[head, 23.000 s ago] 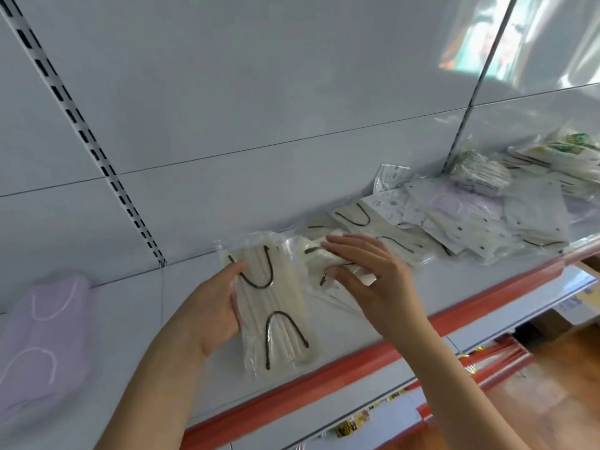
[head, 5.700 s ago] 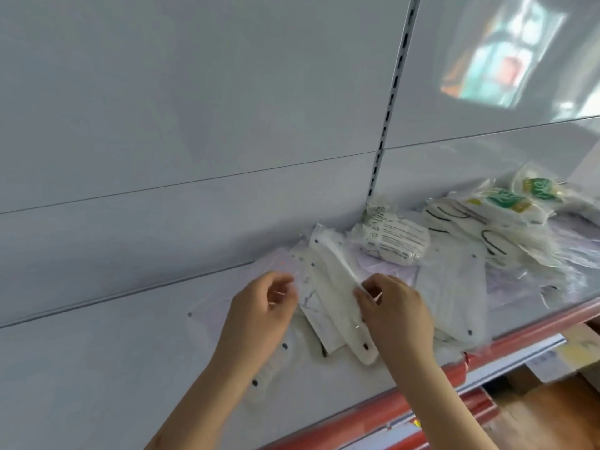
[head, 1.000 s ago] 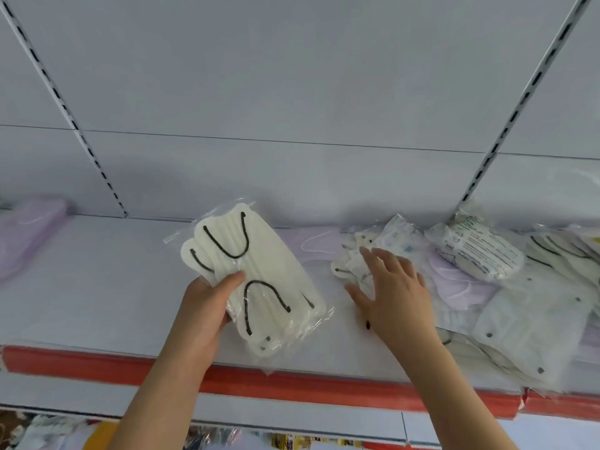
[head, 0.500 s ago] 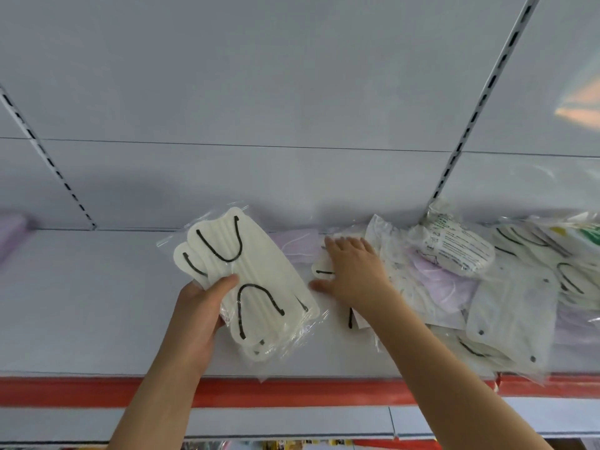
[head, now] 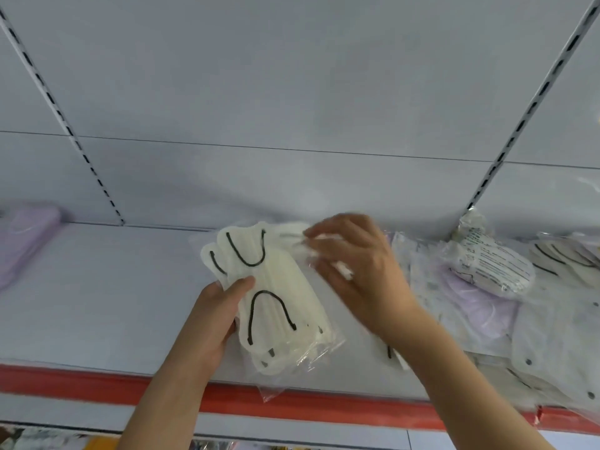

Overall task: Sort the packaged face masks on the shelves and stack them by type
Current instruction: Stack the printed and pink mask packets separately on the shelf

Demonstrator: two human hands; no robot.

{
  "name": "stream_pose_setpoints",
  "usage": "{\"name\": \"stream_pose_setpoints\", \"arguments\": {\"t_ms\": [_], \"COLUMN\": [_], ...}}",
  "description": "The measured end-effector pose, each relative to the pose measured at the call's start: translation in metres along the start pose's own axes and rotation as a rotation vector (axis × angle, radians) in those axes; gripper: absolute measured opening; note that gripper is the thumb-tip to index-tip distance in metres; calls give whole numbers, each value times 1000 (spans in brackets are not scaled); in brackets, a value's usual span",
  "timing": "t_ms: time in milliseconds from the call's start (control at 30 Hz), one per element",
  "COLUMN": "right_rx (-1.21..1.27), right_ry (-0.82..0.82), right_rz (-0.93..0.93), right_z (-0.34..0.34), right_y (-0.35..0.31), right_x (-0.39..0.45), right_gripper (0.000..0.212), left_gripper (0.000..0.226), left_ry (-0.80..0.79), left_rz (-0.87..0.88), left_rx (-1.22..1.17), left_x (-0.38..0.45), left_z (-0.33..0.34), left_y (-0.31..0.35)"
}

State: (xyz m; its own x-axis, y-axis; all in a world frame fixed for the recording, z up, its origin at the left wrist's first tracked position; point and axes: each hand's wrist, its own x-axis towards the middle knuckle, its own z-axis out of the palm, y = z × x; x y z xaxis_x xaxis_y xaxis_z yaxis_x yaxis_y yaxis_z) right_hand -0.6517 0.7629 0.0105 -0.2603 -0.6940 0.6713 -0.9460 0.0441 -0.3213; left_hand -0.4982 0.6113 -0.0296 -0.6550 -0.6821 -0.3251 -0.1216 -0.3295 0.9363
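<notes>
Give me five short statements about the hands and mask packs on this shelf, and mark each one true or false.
1. The left hand holds a clear-wrapped bundle of cream masks with black ear loops. True.
2. The right hand rests flat and open on the shelf. False: it is raised, fingers curled round a blurred clear-wrapped pack.
3. A lilac mask stack lies at the far left of the white shelf. True.
4. The shelf's front edge strip is blue. False: it is red.
5. The unsorted pile of packs lies right of both hands. True.
</notes>
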Motion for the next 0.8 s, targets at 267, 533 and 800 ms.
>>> {"name": "stream_pose_setpoints", "arguments": {"t_ms": [267,533,800], "right_rx": [324,413,709], "right_ry": [-287,-289,-121], "right_rz": [25,183,759], "right_z": [46,37,22], "right_y": [-6,-2,-14], "right_x": [-56,-59,-38], "right_gripper": [49,66,26], "left_gripper": [43,33,37], "left_ry": [-77,-39,-164], "left_rz": [-94,-32,-38], "left_rx": [-145,-116,-90], "left_x": [-1,5,5], "left_z": [-10,-6,6], "left_y": [1,-4,-7]}}
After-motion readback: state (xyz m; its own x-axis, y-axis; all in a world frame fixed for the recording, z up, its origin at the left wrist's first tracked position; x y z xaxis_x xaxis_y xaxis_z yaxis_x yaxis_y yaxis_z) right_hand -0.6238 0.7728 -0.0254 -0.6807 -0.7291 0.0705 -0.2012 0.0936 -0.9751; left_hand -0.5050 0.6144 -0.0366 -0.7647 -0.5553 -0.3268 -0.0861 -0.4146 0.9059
